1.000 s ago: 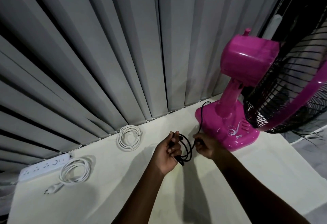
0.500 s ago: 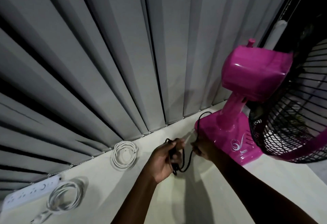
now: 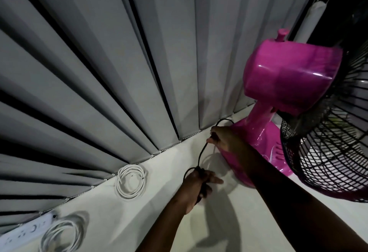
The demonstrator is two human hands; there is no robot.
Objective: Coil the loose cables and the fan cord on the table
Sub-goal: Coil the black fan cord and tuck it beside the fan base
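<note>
On the table (image 3: 229, 222), beside the pink fan (image 3: 286, 84): my left hand (image 3: 196, 187) clenches the gathered black fan cord (image 3: 201, 157); my right hand (image 3: 224, 138) pinches the same cord near the fan base, strand taut between.

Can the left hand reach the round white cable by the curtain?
Probably yes: the white cable coil lies on bare table just beside the left hand, nothing between, but that hand is full of black fan cord.
</note>
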